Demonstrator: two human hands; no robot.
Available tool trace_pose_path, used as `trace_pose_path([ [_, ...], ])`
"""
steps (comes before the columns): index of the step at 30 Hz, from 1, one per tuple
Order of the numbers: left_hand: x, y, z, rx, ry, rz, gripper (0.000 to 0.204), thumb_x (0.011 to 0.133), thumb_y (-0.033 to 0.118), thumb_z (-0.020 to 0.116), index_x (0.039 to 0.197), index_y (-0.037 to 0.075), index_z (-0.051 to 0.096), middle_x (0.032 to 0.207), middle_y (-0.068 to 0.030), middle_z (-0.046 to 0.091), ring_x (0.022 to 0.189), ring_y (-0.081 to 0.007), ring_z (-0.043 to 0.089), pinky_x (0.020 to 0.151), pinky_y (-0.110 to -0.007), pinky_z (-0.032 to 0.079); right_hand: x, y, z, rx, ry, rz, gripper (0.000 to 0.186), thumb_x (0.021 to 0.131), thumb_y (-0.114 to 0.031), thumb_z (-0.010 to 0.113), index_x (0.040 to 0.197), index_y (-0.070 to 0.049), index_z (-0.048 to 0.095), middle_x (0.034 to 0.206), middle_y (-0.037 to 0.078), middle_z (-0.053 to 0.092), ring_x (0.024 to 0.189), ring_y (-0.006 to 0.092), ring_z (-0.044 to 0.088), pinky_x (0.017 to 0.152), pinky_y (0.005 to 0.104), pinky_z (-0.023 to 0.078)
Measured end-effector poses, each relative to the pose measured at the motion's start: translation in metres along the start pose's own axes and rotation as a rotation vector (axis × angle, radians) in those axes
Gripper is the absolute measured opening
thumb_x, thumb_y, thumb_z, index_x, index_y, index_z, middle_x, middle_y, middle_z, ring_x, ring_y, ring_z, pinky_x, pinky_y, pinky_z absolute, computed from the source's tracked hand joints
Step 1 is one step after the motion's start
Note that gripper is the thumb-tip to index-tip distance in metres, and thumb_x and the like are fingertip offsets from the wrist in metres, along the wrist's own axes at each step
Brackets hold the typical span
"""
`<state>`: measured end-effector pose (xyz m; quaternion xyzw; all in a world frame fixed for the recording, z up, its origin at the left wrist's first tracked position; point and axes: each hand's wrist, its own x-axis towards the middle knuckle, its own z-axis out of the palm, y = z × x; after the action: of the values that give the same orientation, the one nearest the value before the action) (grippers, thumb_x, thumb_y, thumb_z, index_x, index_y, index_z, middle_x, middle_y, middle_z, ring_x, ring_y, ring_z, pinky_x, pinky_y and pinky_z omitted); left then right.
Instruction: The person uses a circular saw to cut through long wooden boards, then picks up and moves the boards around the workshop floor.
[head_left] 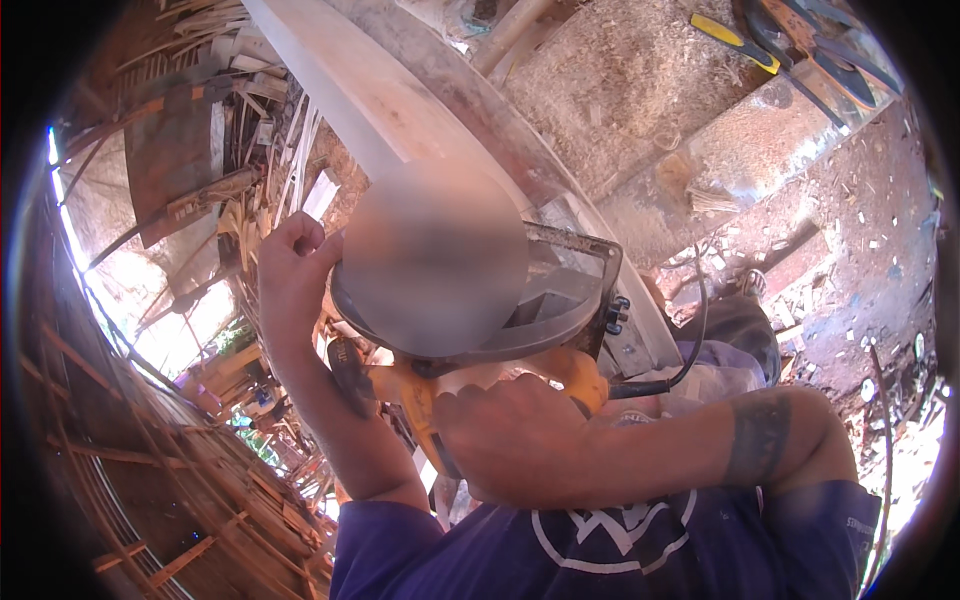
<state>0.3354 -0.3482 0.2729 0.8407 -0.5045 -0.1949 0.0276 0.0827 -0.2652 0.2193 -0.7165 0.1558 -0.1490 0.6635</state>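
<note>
Navy shirt (430,565) nearest; then right hand (512,435) clamped on yellow power tool (560,322), over pale plank (365,75); left hand (295,270) half-curled beside it, grip impossible to tell; farther off, yellow-and-black-handled implement (735,43) at upper right.

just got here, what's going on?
A person grips a yellow power tool with the right hand; its cord trails off to the right. The left hand is curled at the tool's left side; whether it touches can't be told. The tool is at a long pale board, but a blurred patch hides its middle, so contact and running state are unclear. Wood scraps lie to the left, a yellow-handled tool at upper right.
</note>
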Motion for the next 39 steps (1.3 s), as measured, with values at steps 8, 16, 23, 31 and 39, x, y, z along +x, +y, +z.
trace_pose_path([
  [8,0.001,-0.001,-0.002,0.033,0.001,0.007,0.044,0.077,0.033,0.085,0.069,0.006,0.05,0.065,0.0058,0.039,0.064,-0.0074,0.036,0.058,-0.027,0.03,0.005,0.0,0.002,-0.004,-0.011,0.005,0.023,0.078,-0.012,0.067,0.092,0.004,0.059,0.08,0.021,0.067,0.07,0.0372,0.071,0.064,0.0451,0.056],
  [16,0.0,-0.003,-0.005,0.044,0.015,0.009,0.045,0.077,0.034,0.085,0.069,0.006,0.05,0.065,0.0052,0.039,0.064,-0.0081,0.036,0.059,-0.028,0.03,0.008,-0.001,0.006,-0.019,0.048,-0.013,0.019,0.078,-0.011,0.066,0.089,0.003,0.059,0.077,0.02,0.066,0.064,0.036,0.07,0.058,0.0453,0.055],
  [23,-0.046,0.012,-0.013,-0.014,0.157,0.07,0.035,0.084,0.029,0.079,0.079,0.003,0.057,0.069,0.0025,0.047,0.07,-0.0101,0.045,0.066,-0.029,0.038,0.01,-0.001,0.004,-0.047,0.071,-0.001,0.019,0.078,-0.01,0.065,0.088,0.003,0.059,0.075,0.02,0.066,0.062,0.0357,0.069,0.058,0.0458,0.055],
  [31,-0.11,-0.022,0.002,-0.386,-0.038,-0.274,0.025,0.098,0.026,0.066,0.093,0.002,0.064,0.075,0.0028,0.058,0.064,-0.0037,0.05,0.058,-0.022,0.04,0.014,-0.002,0.003,-0.035,0.009,0.002,0.019,0.079,-0.011,0.065,0.09,0.003,0.06,0.078,0.019,0.066,0.067,0.036,0.07,0.06,0.0463,0.055],
  [39,-0.105,-0.037,0.012,-0.233,0.102,-0.21,0.017,0.094,0.016,0.063,0.089,-0.001,0.063,0.074,-0.0014,0.06,0.065,-0.0069,0.052,0.059,-0.025,0.042,0.02,-0.002,0.007,-0.05,-0.029,0.036,0.024,0.081,-0.018,0.067,0.093,0.002,0.06,0.081,0.018,0.067,0.071,0.0354,0.071,0.064,0.0471,0.056],
])
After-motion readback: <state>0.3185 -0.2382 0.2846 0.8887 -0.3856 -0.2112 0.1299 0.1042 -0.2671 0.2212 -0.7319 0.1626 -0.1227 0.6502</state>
